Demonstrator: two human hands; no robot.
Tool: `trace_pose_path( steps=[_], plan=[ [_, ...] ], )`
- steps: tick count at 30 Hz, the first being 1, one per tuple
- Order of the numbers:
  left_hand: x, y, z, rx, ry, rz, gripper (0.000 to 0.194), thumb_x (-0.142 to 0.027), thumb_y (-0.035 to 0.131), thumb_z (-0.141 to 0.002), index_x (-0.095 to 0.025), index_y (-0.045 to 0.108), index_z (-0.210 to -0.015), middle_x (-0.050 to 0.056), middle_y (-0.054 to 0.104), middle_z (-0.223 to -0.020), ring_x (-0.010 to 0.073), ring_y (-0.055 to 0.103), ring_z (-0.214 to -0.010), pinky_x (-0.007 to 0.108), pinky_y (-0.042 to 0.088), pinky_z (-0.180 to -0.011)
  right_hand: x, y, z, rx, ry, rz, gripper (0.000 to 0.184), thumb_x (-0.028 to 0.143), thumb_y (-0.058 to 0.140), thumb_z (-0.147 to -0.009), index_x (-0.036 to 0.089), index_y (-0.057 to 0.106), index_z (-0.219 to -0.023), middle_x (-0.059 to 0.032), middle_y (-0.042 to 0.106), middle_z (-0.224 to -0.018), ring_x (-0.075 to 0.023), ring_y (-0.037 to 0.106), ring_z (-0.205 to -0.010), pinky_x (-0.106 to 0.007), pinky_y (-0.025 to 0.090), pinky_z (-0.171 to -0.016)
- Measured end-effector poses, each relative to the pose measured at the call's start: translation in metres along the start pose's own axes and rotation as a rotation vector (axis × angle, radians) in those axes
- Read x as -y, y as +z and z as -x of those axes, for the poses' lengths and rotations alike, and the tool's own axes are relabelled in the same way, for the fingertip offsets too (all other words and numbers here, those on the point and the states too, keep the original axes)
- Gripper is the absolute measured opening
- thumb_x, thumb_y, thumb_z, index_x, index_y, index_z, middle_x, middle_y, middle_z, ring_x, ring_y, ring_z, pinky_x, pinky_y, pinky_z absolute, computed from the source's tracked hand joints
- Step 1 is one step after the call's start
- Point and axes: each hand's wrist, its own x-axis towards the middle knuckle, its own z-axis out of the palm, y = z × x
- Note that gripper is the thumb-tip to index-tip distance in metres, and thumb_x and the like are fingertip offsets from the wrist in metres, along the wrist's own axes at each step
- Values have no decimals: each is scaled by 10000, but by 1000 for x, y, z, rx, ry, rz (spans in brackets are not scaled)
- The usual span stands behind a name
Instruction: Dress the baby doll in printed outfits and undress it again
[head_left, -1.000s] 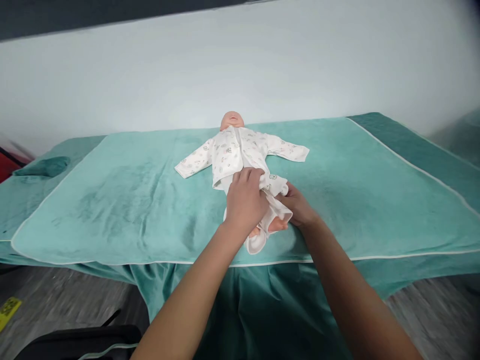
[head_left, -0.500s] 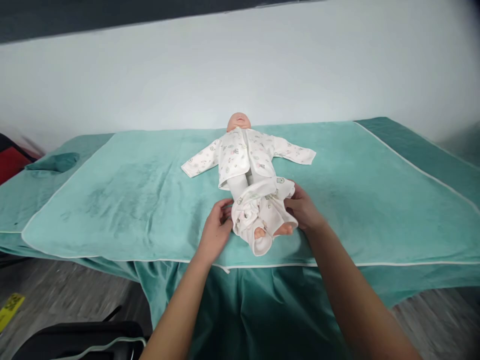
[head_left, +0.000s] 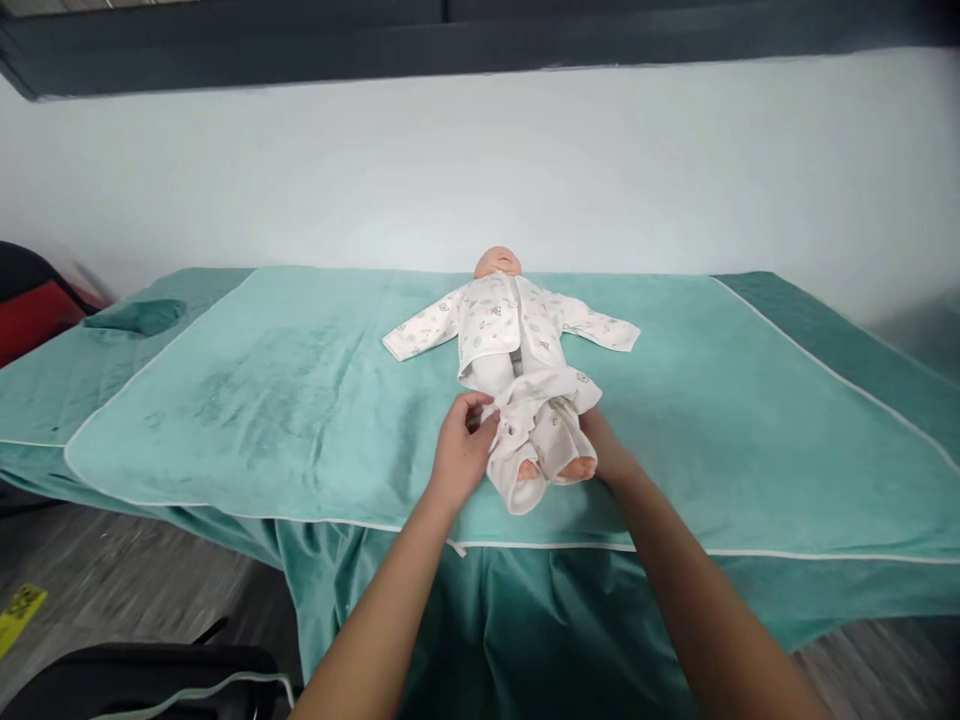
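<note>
A baby doll [head_left: 497, 262] lies on its back, dressed in a white printed jacket [head_left: 491, 315] with both sleeves spread out. Matching baby pants [head_left: 536, 435] are bunched around its lower legs, and the feet show at the leg openings. White covering is visible on the thighs above the waistband. My left hand [head_left: 466, 445] pinches the left edge of the pants between thumb and fingers. On the other side, my right hand [head_left: 604, 445] is closed at the right edge of the pants, its fingertips hidden behind the cloth.
A light green padded mat [head_left: 247, 400] with white piping covers the table over a darker green cloth [head_left: 525, 610], which hangs down in front. Behind stands a white wall [head_left: 480, 170]. A black chair [head_left: 165, 680] is at lower left, and a red-and-black object [head_left: 34, 310] at far left.
My left hand has moved onto the left side of the pants and pinches the cloth. My right hand has slipped further behind the fabric. The pant legs lie straighter, and the view has tilted up.
</note>
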Motion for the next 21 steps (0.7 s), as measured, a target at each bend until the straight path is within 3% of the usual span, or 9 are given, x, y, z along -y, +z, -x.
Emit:
trace_pose_path(
  steps=[3, 8, 12, 15, 18, 21],
  plan=[
    [4, -12, -8, -119, 89, -146, 160, -330, 487, -929, -211, 584, -976, 26, 657, -902, 170, 622, -856, 295, 480, -805, 0, 9, 0, 108, -84, 105, 470, 268, 778, -721, 255, 669, -1178, -89, 620, -1301, -301, 537, -1240, -478, 336, -1139],
    [6, -27, -29, -216, 232, -428, 173, -336, 439, -965, -218, 559, -1002, 60, 647, -955, 202, 616, -878, 326, 464, -811, -9, 12, 1, -94, -21, 204, 539, 277, 723, -776, 272, 584, -1297, -83, 479, -1445, -263, 457, -1331, -458, 334, -1136],
    [-2, -27, -57, -223, 340, -510, 158, -284, 413, -967, -213, 554, -982, 84, 642, -1013, 217, 596, -936, 341, 444, -845, -13, 9, 0, -119, 76, 188, 477, 304, 691, -797, 234, 594, -1258, -93, 579, -1346, -272, 522, -1250, -480, 369, -1090],
    [-5, -27, -75, -196, 281, -411, 92, -226, 471, -921, -204, 560, -905, 49, 652, -912, 188, 589, -860, 307, 444, -809, -13, 6, 1, -109, 155, 157, 452, 296, 683, -776, 238, 617, -1219, -63, 649, -1248, -274, 558, -1172, -492, 383, -1059],
    [-4, -31, -82, -122, 138, -226, 149, -251, 501, -898, -190, 565, -779, 15, 641, -786, 161, 573, -764, 276, 449, -743, -11, -1, 4, -82, 206, -51, 433, 255, 677, -726, 251, 629, -1156, -22, 687, -1104, -246, 604, -1030, -435, 455, -959],
    [-4, -35, -85, -106, 91, -192, 190, -300, 530, -892, -182, 589, -755, 14, 638, -780, 166, 581, -778, 289, 464, -762, -5, -11, -3, -201, 201, -133, 309, 306, 662, -745, 247, 638, -1048, -5, 674, -957, -209, 610, -878, -357, 486, -816]
  ],
)
